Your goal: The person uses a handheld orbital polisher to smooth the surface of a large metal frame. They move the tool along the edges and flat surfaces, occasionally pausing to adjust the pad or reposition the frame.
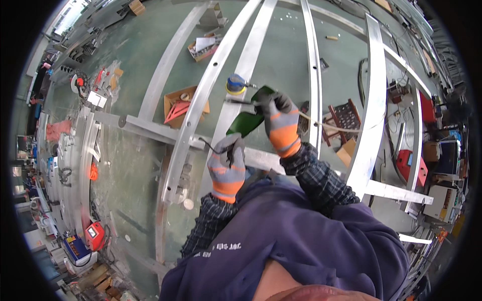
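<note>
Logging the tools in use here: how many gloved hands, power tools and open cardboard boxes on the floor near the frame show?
Gloved hands: 2, the left hand and the right hand
Green power tool with yellow pad: 1
Open cardboard boxes: 2, one with red parts, one with papers
Total: 5

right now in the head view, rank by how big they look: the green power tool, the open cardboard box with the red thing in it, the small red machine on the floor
1. Green power tool
2. Open cardboard box, close behind; the tool sits nearer the camera, so true order is unsure
3. Small red machine, clearly smallest
</note>
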A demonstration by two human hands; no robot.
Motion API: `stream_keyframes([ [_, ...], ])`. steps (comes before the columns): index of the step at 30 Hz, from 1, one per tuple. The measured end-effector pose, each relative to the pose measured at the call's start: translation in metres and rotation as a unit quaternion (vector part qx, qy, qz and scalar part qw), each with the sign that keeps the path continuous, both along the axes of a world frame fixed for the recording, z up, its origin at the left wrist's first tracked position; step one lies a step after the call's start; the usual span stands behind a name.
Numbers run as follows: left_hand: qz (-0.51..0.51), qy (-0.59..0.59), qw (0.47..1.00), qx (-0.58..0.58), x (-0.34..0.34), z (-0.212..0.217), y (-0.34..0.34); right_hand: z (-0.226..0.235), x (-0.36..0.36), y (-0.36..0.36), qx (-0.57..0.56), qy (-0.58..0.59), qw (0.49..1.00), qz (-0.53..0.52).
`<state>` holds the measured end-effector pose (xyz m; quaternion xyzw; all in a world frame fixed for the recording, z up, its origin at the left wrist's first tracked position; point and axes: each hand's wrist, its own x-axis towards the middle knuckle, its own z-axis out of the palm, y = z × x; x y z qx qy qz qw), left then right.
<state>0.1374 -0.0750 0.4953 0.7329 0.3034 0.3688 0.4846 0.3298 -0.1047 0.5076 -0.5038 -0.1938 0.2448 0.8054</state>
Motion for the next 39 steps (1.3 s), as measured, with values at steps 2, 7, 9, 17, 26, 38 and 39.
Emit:
stream_keyframes([
  [2,0.006,-0.020,1.000,-0.014,0.005,0.014,-0.012,-0.001,0.004,-0.012,-0.015,0.031,0.999,0.035],
  [7,-0.011,0.012,0.998,0.064,0.005,0.018,-0.029,0.004,0.006,-0.041,-0.121,0.122,0.976,0.137],
  [9,-0.032,0.016,0.997,0.070,0.007,0.018,-0.036,0.004,0.023,-0.052,-0.161,0.082,0.969,0.169],
  [17,-0.004,0.020,1.000,0.014,0.020,0.009,-0.059,0.009,0.016,-0.057,-0.148,0.068,0.981,0.106],
  [26,-0.041,0.049,0.998,0.016,0.024,0.005,-0.063,-0.021,-0.026,-0.096,-0.165,0.158,0.942,0.245],
  [38,-0.097,0.059,0.990,-0.087,0.053,-0.040,-0.049,-0.061,-0.006,-0.110,-0.233,0.178,0.941,0.169],
  [39,-0.122,0.061,0.987,-0.083,0.060,-0.045,-0.041,-0.059,-0.007,-0.109,-0.220,0.217,0.939,0.152],
])
